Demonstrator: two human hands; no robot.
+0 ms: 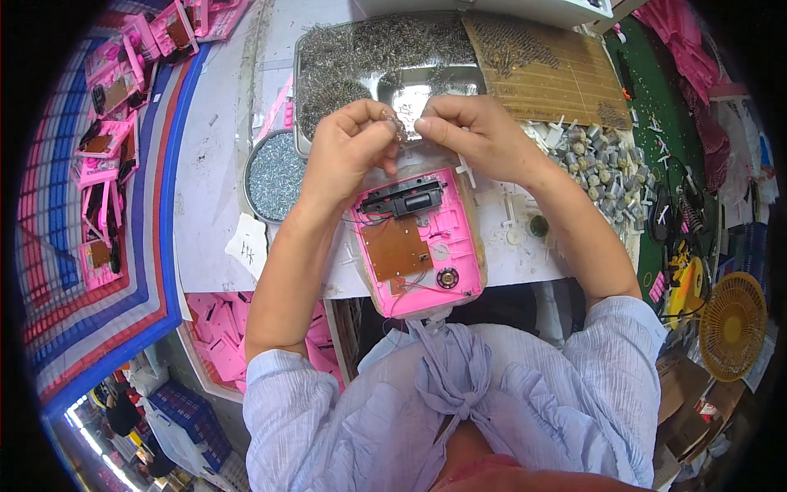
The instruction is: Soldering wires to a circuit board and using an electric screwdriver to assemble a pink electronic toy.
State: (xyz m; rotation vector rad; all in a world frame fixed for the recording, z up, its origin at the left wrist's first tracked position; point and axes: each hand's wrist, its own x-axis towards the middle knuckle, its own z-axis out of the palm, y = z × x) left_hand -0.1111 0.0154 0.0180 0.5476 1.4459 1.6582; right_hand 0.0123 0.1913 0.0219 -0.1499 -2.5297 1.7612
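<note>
Over the front edge of a metal tray (305,131), my two hands are raised close together. My left hand (348,152) is closed, and a small clump of springs (400,129) shows at its fingertips. My right hand (484,135) is pinched beside that clump; whatever its fingers hold is too small to make out. Below them lies an open pink plastic housing (459,238) with a brown circuit board (398,248), a black mechanism (402,199), thin wires and a round metal-rimmed part (448,278) inside.
Many loose springs (385,41) fill the tray; more lie on brown cardboard (557,74). A round dish of small screws (277,176) stands left. Small motors (594,160) are heaped right, beside white plastic pieces. Pink housings sit on striped cloth (164,230) and in a box below (221,328).
</note>
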